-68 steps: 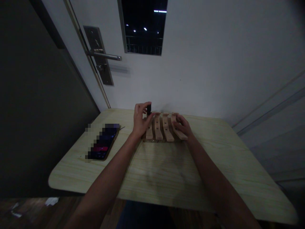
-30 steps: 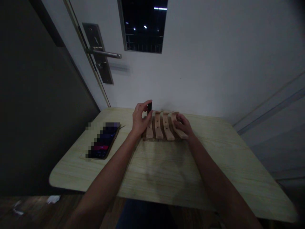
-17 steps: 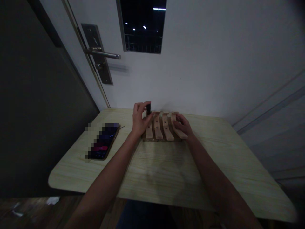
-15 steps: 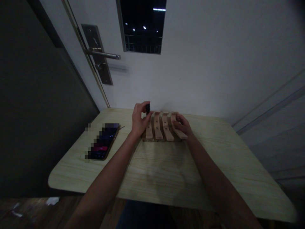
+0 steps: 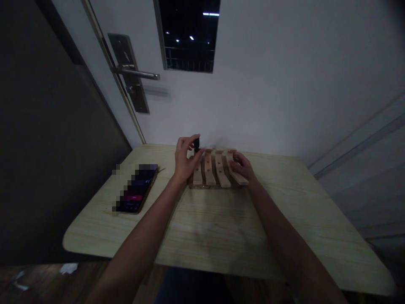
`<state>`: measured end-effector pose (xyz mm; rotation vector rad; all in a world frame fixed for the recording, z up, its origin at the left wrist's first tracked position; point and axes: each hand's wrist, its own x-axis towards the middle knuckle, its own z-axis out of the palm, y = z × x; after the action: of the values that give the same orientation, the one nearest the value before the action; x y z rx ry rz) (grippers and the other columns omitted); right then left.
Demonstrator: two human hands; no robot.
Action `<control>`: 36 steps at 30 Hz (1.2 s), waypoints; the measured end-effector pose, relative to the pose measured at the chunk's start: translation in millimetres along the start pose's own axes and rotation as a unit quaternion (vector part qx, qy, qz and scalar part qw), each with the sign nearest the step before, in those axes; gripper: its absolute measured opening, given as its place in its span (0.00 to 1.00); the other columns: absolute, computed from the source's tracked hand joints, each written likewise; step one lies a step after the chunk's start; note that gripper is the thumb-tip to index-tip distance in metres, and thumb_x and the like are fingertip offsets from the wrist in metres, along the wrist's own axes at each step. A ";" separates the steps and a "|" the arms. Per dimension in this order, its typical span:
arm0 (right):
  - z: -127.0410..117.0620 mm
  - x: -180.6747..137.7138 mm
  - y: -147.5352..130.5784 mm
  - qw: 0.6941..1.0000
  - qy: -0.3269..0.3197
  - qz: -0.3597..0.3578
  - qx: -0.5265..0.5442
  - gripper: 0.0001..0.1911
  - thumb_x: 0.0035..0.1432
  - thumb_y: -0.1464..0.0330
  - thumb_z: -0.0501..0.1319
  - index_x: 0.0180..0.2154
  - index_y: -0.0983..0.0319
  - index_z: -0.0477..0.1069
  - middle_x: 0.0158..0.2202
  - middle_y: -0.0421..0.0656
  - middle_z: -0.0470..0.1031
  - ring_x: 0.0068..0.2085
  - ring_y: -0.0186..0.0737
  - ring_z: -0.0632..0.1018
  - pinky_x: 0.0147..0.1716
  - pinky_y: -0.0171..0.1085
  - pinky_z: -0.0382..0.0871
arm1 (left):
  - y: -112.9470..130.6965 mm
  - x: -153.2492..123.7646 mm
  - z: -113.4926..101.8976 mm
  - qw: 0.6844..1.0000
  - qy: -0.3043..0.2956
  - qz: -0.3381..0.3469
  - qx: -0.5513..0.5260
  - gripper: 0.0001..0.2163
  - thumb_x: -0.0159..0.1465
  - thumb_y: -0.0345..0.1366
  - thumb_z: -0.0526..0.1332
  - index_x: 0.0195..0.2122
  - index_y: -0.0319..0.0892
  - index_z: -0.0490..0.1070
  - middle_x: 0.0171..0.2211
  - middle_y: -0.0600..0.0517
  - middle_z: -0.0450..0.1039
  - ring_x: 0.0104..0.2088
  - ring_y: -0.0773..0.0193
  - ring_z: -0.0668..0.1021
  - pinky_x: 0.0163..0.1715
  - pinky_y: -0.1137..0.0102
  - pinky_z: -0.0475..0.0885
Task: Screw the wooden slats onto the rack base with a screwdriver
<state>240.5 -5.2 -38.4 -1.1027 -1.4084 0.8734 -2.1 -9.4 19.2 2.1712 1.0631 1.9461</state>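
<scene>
A wooden rack (image 5: 217, 171) of several curved slats lies on the pale wooden table (image 5: 221, 228), near its far edge. My left hand (image 5: 183, 162) is at the rack's left end, thumb and fingers pinched on a small black upright object (image 5: 196, 145) that stands over the leftmost slat. My right hand (image 5: 242, 166) rests on the rightmost slat with its fingers curled down, pressing on the wood. What the black object is cannot be made out in the dim light.
A phone (image 5: 136, 188) with a lit screen lies on the table's left side. Behind the table stands a white door with a metal lever handle (image 5: 136, 74) and a dark window (image 5: 190, 36). A dark wall is at the left.
Both hands stay at the rack. My left fingers have shifted slightly around the black object, as if turning it in place; the rack and phone have not moved.
</scene>
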 end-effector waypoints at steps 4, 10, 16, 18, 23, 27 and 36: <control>-0.4 -0.5 -1.2 1.000 -0.010 -0.003 0.000 0.23 0.43 0.53 0.65 0.40 0.57 0.69 0.45 0.47 0.75 0.46 0.47 0.75 0.49 0.51 0.68 | -2.8 -1.9 0.3 1.000 0.000 -0.005 -0.003 0.17 0.62 0.39 0.61 0.52 0.49 0.66 0.38 0.51 0.69 0.33 0.68 0.72 0.37 0.68 0.72; 1.3 -2.6 -3.0 1.000 -0.009 0.004 0.003 0.23 0.45 0.54 0.64 0.42 0.57 0.67 0.46 0.48 0.74 0.46 0.46 0.75 0.46 0.48 0.70 | 0.9 -4.7 -0.7 0.999 -0.035 0.000 -0.030 0.19 0.66 0.40 0.53 0.58 0.46 0.60 0.47 0.47 0.71 0.37 0.66 0.74 0.39 0.68 0.72; 1.8 -2.6 -6.2 1.000 -0.013 0.002 0.006 0.25 0.43 0.53 0.65 0.41 0.57 0.67 0.46 0.48 0.74 0.46 0.47 0.75 0.48 0.50 0.68 | 0.4 -1.2 0.8 1.000 -0.001 0.005 -0.002 0.19 0.59 0.41 0.63 0.52 0.47 0.66 0.41 0.50 0.69 0.37 0.66 0.72 0.36 0.69 0.71; 1.9 -3.2 -8.2 1.000 -0.017 0.003 0.005 0.25 0.43 0.52 0.65 0.41 0.57 0.67 0.46 0.48 0.74 0.46 0.47 0.75 0.48 0.50 0.69 | -2.2 -1.5 2.0 1.000 0.004 -0.005 0.001 0.19 0.59 0.41 0.64 0.51 0.47 0.66 0.39 0.51 0.69 0.35 0.67 0.71 0.35 0.69 0.71; 1.7 -3.2 -10.0 1.000 -0.016 -0.001 0.005 0.23 0.43 0.53 0.65 0.39 0.56 0.68 0.44 0.46 0.74 0.46 0.46 0.75 0.50 0.50 0.68 | -3.8 -5.2 3.2 1.000 -0.016 -0.011 -0.012 0.20 0.63 0.40 0.59 0.56 0.47 0.61 0.44 0.49 0.71 0.37 0.66 0.74 0.39 0.67 0.72; 1.8 -2.3 -8.7 1.000 -0.018 0.002 0.009 0.24 0.42 0.53 0.65 0.40 0.56 0.68 0.45 0.46 0.75 0.46 0.46 0.75 0.49 0.50 0.68 | 1.9 -5.1 1.2 0.999 -0.041 -0.005 -0.013 0.19 0.66 0.40 0.54 0.57 0.47 0.59 0.49 0.47 0.71 0.38 0.65 0.75 0.41 0.66 0.72; 2.5 -3.5 -9.5 1.000 -0.019 -0.002 0.004 0.24 0.43 0.53 0.65 0.42 0.57 0.67 0.46 0.47 0.74 0.47 0.47 0.75 0.49 0.50 0.68 | -2.4 -1.5 1.2 1.000 0.008 0.001 0.020 0.18 0.60 0.40 0.62 0.51 0.46 0.65 0.37 0.51 0.69 0.33 0.67 0.70 0.34 0.70 0.70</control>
<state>236.4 -11.2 -30.9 -1.0832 -1.4363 0.9009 -2.1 -7.8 16.6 2.1806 1.1115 1.9627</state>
